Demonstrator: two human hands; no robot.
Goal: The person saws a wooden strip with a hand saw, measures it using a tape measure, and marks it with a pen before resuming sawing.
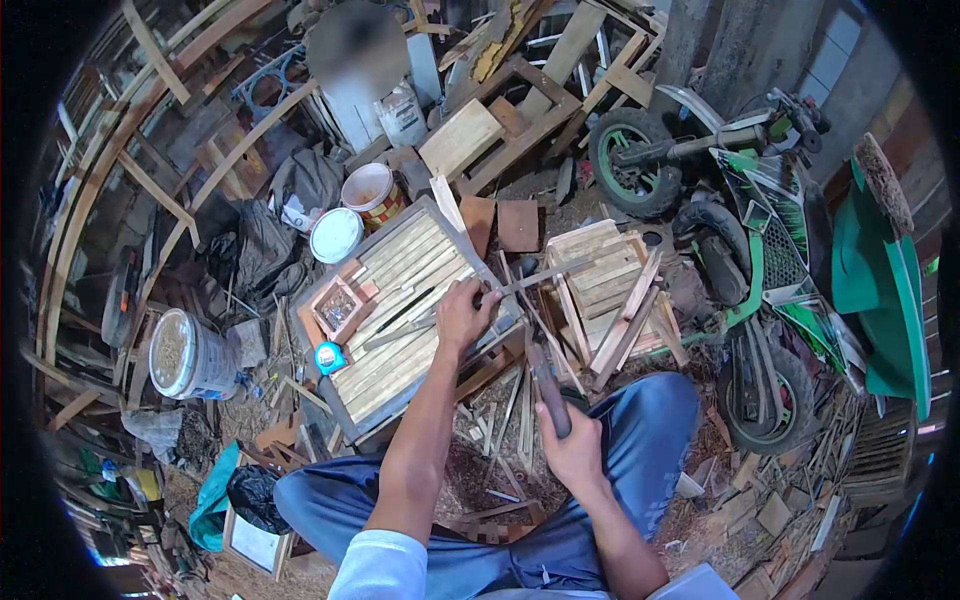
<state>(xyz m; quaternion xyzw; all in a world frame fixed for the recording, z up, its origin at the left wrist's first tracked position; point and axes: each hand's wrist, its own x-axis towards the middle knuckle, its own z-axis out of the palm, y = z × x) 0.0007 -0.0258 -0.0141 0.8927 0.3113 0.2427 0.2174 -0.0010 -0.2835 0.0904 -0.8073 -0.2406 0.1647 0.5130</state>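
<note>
My left hand (465,312) is closed on a narrow wood strip (545,275) near the right edge of a low slatted worktop (352,420). The strip runs slantwise over the slats and sticks out past that edge. In my right hand (572,445) is a handsaw (549,385), gripped by its dark handle, its blade pointing up toward the worktop's edge and seen nearly edge-on. On the slats lie a blue tape measure (329,357), a small wooden box of little metal pieces (338,308) and a slim dark tool (405,311).
Right of the worktop stands a wooden crate-like stack (600,270) with loose strips on it. A green motorbike (755,250) and a green wheelbarrow (865,300) are farther right. Buckets (174,355) stand at left. Offcuts and shavings cover the floor. A person (355,80) is at the back.
</note>
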